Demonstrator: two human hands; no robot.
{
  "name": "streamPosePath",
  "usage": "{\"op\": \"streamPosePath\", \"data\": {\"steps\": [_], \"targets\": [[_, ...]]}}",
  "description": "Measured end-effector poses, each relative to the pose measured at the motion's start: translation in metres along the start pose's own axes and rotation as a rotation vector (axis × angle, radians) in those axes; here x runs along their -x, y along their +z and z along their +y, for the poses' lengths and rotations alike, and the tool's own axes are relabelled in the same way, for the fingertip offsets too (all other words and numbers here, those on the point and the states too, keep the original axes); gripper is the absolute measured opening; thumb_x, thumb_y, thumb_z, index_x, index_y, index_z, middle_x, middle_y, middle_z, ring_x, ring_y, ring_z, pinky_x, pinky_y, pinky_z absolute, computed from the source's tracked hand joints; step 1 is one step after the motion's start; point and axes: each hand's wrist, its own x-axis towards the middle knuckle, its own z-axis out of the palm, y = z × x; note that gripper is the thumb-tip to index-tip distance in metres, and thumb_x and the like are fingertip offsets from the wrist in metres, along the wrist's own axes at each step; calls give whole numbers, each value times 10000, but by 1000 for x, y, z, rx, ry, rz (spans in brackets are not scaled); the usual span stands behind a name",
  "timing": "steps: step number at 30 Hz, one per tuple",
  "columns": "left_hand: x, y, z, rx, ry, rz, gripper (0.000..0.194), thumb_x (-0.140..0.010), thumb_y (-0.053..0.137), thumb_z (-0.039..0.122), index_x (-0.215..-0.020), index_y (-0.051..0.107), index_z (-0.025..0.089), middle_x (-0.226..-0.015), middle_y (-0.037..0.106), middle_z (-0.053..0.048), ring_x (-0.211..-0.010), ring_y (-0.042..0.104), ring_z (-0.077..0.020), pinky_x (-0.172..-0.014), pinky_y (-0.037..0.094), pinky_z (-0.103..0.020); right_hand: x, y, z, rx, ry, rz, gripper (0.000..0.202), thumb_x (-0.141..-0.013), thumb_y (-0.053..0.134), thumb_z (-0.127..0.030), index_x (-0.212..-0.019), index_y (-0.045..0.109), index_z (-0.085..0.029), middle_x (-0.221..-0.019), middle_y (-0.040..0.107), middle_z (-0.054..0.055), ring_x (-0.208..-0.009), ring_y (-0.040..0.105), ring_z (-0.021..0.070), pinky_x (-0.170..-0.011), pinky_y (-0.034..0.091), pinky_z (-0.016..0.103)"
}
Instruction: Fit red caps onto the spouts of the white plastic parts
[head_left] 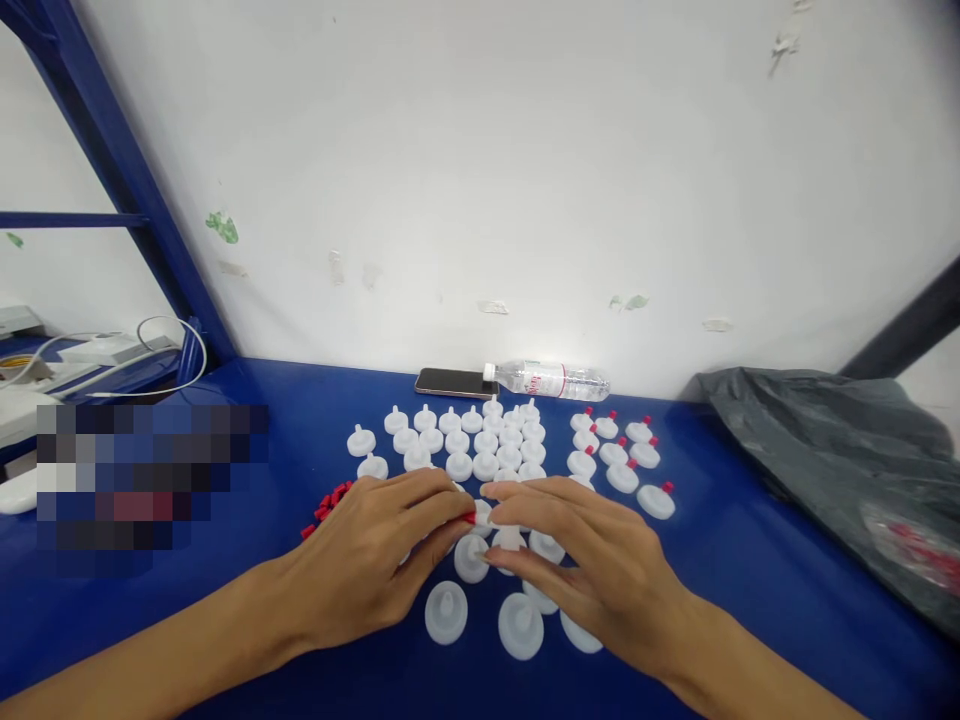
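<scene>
Between the fingertips of my left hand point(386, 550) is a small red cap point(470, 518), only partly visible. My right hand point(600, 560) pinches a white spouted lid point(510, 538) between thumb and fingers, its spout pointing left at the red cap. The two pieces meet or nearly touch; my fingers hide the exact contact. Under and around both hands stand several white spouted lids point(446, 612) with bare spouts. A pile of loose red caps point(330, 503) lies beside my left hand. Several lids with red caps on their spouts point(656, 500) are grouped at the right.
A black phone point(456, 382) and a clear water bottle point(551, 380) lie along the wall. At the right is a dark plastic bag point(810, 450), with a clear bag of red pieces point(915, 545). White cables point(196, 350) and a blue frame post point(150, 190) are at the left.
</scene>
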Motion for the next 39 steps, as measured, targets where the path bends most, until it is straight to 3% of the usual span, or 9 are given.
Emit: {"op": "streamPosePath", "data": {"steps": [5,9,14,21,26,32,36,39], "targets": [[4,2,1,32,-2,-33,201,-1061,446,110,-1111,623,192,-931,699,-33,-739,641,-142,-554,393,-263,-1,1,-4,33,-33,33,149,-1042,662,-210,-1190,649,-222,-1075,833,31,-990,799,173,-881,674,283],[3,4,3,115,-3,-10,206,-1022,447,41,-1047,600,177,-887,641,-36,-734,581,-143,-621,444,-254,0,2,-5,106,-86,44,83,-1027,664,-152,-1096,672,-197,-1065,835,36,-947,796,172,-852,673,284],[3,7,6,139,-8,1,225,-991,445,-4,-1013,578,176,-847,598,-29,-709,536,-139,-627,449,-254,-4,-3,-7,220,-189,28,204,-1005,556,-36,-1074,701,-161,-1134,829,95,-958,799,188,-844,673,286],[4,8,10,152,19,62,263,-957,438,-37,-1018,565,185,-827,589,-18,-711,526,-138,-620,444,-253,-10,-12,-17,380,-334,-50,244,-1011,494,-90,-1088,717,-152,-1150,819,155,-1003,809,247,-888,673,317],[4,9,11,94,55,96,271,-914,443,-61,-939,532,193,-819,619,-33,-713,546,-156,-626,463,-271,-4,-2,-11,299,-298,-8,260,-966,507,-3,-1104,696,-114,-1137,817,163,-993,800,227,-860,680,315],[7,13,8,34,-7,-6,266,-951,415,-21,-895,596,166,-793,598,-43,-701,540,-169,-599,459,-284,-1,9,-5,271,-190,6,190,-1045,631,-166,-1219,684,-110,-1112,825,90,-954,801,164,-949,662,271],[1,10,4,-13,12,37,188,-1029,480,66,-1023,651,145,-842,643,-46,-719,576,-167,-578,445,-285,-4,1,2,253,-147,-27,229,-1066,585,-167,-1270,675,-112,-1205,801,108,-1103,775,178,-1009,633,282],[0,4,-6,-58,36,110,178,-1030,535,107,-1144,666,147,-890,687,-48,-757,599,-169,-614,452,-288,-6,-17,12,298,-29,-59,231,-1063,561,-160,-1256,687,-159,-1244,773,111,-1063,781,195,-868,666,286]]}}
